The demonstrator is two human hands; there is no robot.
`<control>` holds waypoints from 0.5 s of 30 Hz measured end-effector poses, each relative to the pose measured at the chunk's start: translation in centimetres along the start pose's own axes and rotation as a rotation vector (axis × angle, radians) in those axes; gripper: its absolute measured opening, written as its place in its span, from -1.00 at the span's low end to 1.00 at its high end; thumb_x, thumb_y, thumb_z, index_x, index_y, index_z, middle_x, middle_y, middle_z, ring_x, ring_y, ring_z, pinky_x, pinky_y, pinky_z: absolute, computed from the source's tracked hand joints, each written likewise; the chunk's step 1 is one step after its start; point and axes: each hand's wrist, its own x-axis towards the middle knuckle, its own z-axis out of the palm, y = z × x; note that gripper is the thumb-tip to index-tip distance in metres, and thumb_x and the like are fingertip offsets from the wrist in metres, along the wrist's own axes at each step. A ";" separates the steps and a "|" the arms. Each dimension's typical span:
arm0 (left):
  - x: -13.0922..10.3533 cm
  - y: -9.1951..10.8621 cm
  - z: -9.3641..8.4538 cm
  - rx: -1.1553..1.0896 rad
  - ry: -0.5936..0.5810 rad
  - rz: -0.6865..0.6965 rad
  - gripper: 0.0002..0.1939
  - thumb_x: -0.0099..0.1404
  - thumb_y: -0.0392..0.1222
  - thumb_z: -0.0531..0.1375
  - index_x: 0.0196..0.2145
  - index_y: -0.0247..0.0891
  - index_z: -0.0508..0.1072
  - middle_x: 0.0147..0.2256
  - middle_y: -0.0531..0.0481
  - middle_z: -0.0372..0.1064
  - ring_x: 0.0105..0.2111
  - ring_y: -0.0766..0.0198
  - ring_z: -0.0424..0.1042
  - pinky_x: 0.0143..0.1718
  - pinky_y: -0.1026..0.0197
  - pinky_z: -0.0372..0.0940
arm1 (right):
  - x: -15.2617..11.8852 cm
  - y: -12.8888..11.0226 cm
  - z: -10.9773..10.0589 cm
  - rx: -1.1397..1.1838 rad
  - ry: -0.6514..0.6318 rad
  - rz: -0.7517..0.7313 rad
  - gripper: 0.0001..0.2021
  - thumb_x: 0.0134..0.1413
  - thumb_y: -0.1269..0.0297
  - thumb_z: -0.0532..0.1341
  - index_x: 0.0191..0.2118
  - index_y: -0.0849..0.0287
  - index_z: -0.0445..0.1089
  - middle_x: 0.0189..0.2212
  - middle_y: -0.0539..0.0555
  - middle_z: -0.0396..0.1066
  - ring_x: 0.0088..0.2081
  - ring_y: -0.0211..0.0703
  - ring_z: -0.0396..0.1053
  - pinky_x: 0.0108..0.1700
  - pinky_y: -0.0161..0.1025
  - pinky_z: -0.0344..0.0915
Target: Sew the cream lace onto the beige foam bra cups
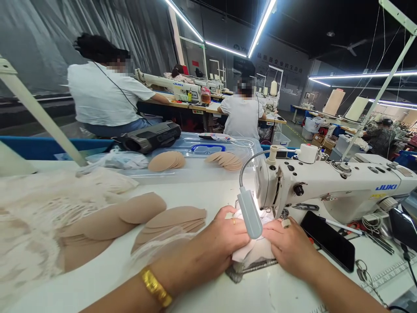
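Observation:
A pale pinkish-white fabric piece [244, 254] lies on the needle plate of a white sewing machine [329, 182], lit by a lamp. My left hand [224, 237] grips the fabric from the left, its fingers bent over the edge. From the right, my right hand [289, 241] pinches the same piece close to the presser foot. The grey lamp head [250, 213] on its bent neck hides part of the fabric and some fingertips. Stacked beige oval pads [176, 219] and white lace [29, 213] lie left of my left hand.
A black phone [327, 241], scissors and a ruler lie right of my right hand. Behind the table edge, a clear plastic box [195, 167] carries more beige pads [167, 161] and a black bag [151, 137]. Co-workers sit at machines beyond.

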 end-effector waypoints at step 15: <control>0.1 0.2 -0.3 0.045 -0.020 -0.024 -0.52 0.23 -0.62 0.12 -0.06 -0.13 0.51 -0.16 0.06 0.62 -0.18 0.09 0.56 0.12 -0.05 0.04 | -0.2 0.1 0.2 0.091 0.013 0.053 -0.69 0.04 0.66 0.15 -0.23 0.09 0.46 -0.05 0.07 0.59 -0.08 0.01 0.41 -0.08 -0.11 0.27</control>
